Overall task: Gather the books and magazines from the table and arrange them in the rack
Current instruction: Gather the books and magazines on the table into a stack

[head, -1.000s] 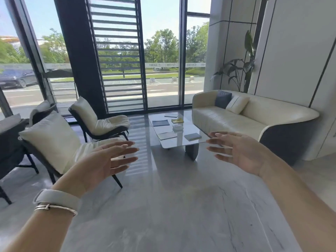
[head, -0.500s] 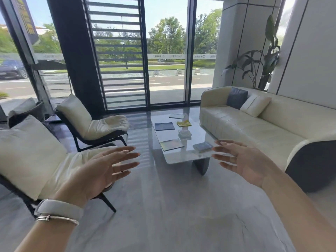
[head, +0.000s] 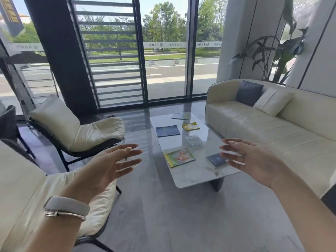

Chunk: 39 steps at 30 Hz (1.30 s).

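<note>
Five printed pieces lie flat and apart on the low coffee table [head: 192, 176], which stands between the cream sofa [head: 272, 128] on the right and the lounge chair [head: 80, 130] on the left. None is in hand: the left hand [head: 107, 166] and right hand [head: 254, 160] hover in the air near the table's near end, fingers spread and relaxed, holding nothing. No rack is in view.

The dark blue book [head: 216, 160] at the near right looks thicker, with a block of pages showing, so it is likely stiff and can be pinched by its edge. The green and yellow magazine [head: 179, 157] at the near left, the blue magazine [head: 167, 130] further back, the small yellow booklet [head: 190, 126] and the pale leaflet [head: 180, 116] at the far end all look thin, light and floppy. On the glossy top they will probably slide rather than lift; drawing each to the table's edge, or lifting a corner first, seems the safer hold. A clear glass dish [head: 193, 140] sits mid-table among them and looks breakable, so sweeping motions past it carry some risk.
</note>
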{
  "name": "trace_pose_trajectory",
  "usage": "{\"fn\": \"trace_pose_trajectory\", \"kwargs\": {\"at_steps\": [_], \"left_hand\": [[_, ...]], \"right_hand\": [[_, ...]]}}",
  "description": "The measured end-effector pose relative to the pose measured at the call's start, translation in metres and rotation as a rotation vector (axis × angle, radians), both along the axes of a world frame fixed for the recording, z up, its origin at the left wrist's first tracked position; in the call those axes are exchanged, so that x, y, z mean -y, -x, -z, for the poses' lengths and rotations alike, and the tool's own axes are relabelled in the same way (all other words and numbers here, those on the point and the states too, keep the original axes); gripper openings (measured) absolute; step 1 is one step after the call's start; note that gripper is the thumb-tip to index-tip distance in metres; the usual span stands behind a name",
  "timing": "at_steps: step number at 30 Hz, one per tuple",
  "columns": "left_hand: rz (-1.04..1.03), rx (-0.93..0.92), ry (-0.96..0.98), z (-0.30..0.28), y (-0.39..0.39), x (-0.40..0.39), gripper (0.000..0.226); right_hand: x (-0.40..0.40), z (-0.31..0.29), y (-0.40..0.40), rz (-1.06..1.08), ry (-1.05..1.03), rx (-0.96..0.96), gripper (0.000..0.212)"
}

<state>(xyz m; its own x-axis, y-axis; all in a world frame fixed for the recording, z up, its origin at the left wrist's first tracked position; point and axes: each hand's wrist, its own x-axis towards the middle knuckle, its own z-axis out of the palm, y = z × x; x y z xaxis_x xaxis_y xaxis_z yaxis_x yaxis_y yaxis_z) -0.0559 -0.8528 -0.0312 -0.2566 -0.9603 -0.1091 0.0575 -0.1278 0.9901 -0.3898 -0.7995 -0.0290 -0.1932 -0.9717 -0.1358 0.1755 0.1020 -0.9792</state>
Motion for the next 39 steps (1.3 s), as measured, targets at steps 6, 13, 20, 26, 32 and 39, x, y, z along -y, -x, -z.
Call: {"fn": "trace_pose_trajectory", "kwargs": {"at_steps": [6,13,20,26,32,39], "left_hand": [[0.002,0.015,-0.038,0.020,0.022,0.139,0.023],[0.009,0.032,-0.087,0.037,0.059,0.315,0.024],[0.040,0.027,-0.180,0.050,0.075,0.457,0.023],[0.110,0.041,-0.251,0.087,0.079,0.576,0.022],[0.251,0.129,-0.281,0.113,0.077,0.730,0.023],[0.499,0.229,-0.290,0.114,0.112,0.866,0.022]], "right_hand": [[0.137,0.026,0.011,0.004,-0.035,0.015,0.020],[0.313,0.050,0.036,0.026,-0.093,0.013,0.018],[0.449,0.057,0.046,0.036,-0.150,0.008,0.017],[0.538,0.096,0.047,0.129,-0.225,0.042,0.016],[0.642,0.130,0.032,0.294,-0.268,0.086,0.015],[0.706,0.141,0.018,0.548,-0.297,0.169,0.013]]}}
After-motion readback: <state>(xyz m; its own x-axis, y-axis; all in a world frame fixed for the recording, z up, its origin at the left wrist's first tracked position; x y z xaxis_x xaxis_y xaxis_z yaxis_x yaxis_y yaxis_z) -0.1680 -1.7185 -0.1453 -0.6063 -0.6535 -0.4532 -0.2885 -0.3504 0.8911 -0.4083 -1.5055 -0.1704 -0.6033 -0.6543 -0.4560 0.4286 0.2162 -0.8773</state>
